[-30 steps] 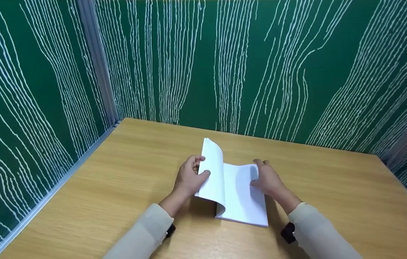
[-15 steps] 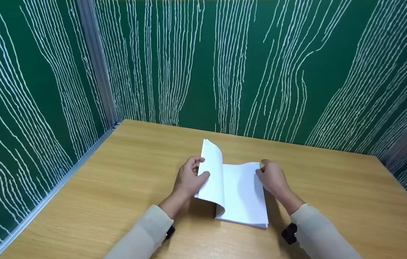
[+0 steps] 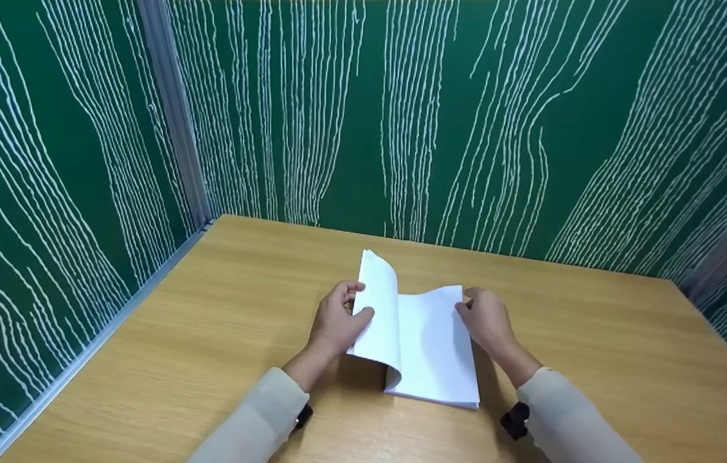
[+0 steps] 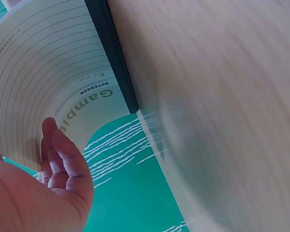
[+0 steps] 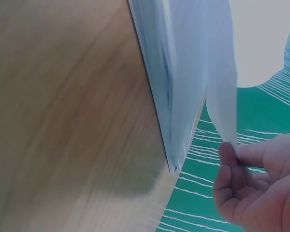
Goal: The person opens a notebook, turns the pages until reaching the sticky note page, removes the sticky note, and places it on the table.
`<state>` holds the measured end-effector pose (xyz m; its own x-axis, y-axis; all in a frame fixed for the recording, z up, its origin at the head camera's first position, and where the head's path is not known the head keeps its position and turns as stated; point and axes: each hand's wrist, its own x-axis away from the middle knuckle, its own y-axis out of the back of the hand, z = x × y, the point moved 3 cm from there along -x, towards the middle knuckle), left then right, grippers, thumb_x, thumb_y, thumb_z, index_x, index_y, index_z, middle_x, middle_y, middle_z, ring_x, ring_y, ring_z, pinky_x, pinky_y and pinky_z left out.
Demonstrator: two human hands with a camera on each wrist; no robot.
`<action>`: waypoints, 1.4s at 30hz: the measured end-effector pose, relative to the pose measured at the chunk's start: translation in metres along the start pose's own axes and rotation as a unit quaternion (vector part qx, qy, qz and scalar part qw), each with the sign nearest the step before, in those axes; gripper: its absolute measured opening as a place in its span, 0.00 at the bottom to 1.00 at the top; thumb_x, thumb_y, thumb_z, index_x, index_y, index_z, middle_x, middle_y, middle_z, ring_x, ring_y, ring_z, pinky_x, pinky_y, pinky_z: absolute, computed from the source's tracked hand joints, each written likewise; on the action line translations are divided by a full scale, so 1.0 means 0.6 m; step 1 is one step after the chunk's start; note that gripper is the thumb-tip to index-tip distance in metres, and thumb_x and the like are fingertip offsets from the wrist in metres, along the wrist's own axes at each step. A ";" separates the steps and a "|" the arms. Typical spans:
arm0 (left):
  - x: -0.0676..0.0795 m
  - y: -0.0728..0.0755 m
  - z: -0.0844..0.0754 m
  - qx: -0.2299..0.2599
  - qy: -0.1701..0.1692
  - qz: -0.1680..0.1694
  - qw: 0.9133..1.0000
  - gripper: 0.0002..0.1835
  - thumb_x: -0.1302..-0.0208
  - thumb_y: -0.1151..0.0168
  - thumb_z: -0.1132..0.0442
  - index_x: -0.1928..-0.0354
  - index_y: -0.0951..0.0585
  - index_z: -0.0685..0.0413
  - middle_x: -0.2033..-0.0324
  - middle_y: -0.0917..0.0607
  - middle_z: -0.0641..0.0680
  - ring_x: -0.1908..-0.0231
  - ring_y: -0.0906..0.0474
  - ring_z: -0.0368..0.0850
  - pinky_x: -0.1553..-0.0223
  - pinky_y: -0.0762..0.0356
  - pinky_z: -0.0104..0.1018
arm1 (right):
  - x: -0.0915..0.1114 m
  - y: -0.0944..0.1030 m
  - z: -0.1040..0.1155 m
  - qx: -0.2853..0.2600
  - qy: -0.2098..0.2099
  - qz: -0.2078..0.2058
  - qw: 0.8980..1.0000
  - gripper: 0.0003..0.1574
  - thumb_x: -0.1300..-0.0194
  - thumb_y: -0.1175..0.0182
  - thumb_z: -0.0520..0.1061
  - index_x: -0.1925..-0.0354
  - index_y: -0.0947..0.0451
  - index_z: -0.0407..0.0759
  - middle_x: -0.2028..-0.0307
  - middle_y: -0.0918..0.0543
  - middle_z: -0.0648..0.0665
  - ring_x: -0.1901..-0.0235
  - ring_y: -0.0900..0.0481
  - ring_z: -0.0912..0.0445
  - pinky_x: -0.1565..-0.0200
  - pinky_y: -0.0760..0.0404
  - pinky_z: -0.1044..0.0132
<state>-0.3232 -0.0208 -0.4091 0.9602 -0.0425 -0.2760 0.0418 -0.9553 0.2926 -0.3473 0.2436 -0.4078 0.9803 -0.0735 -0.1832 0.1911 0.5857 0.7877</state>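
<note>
An open notebook (image 3: 437,350) with white pages lies on the table, its left part raised and curved. My left hand (image 3: 339,318) holds that raised part at its outer edge, thumb on the page side and fingers behind. The left wrist view shows the notebook's lined cover (image 4: 63,63) marked "Gambit" and "NOTEBOOK", with a dark spine strip (image 4: 113,58); the left hand's fingers (image 4: 67,159) rest against it. My right hand (image 3: 486,318) pinches the far right corner of a page. In the right wrist view the lifted page (image 5: 222,82) hangs between thumb and fingertip, apart from the stack below.
The wooden table (image 3: 209,321) spreads around the notebook. Green walls with white wavy lines (image 3: 363,116) stand behind and at the sides. A dark device (image 3: 515,421) sits under the right wrist, another dark device (image 3: 303,415) under the left.
My right hand has shifted from lying over the page's right edge to pinching its far corner, which has risen. The left hand keeps its hold, almost unmoved.
</note>
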 end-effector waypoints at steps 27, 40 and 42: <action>-0.001 0.000 0.001 0.000 0.008 -0.002 1.000 0.17 0.39 0.39 0.63 0.47 0.24 0.53 0.61 0.20 0.49 0.65 0.28 0.44 0.60 0.29 0.40 | 0.022 -0.037 0.031 -0.092 0.071 0.132 0.984 0.23 0.24 0.56 0.44 0.36 0.28 0.46 0.43 0.24 0.38 0.49 0.25 0.45 0.50 0.25 0.49; -0.002 -0.001 0.002 0.004 0.001 -0.012 1.000 0.17 0.39 0.38 0.60 0.48 0.22 0.53 0.67 0.23 0.48 0.69 0.31 0.42 0.64 0.32 0.38 | 0.047 -0.050 0.075 -0.045 0.140 0.135 0.980 0.25 0.29 0.46 0.47 0.35 0.29 0.49 0.49 0.24 0.40 0.54 0.25 0.48 0.53 0.26 0.50; -0.002 -0.002 0.002 0.001 0.003 -0.011 1.000 0.17 0.39 0.37 0.60 0.48 0.22 0.53 0.67 0.23 0.48 0.69 0.31 0.42 0.64 0.32 0.38 | 0.050 -0.051 0.077 -0.041 0.133 0.137 0.981 0.26 0.30 0.45 0.49 0.35 0.30 0.51 0.48 0.25 0.40 0.56 0.24 0.49 0.53 0.25 0.50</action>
<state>-0.3244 -0.0201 -0.4103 0.9606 -0.0194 -0.2773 0.0628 -0.9567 0.2843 -0.3215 0.1861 -0.4103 0.9444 0.3030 -0.1277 -0.0925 0.6175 0.7811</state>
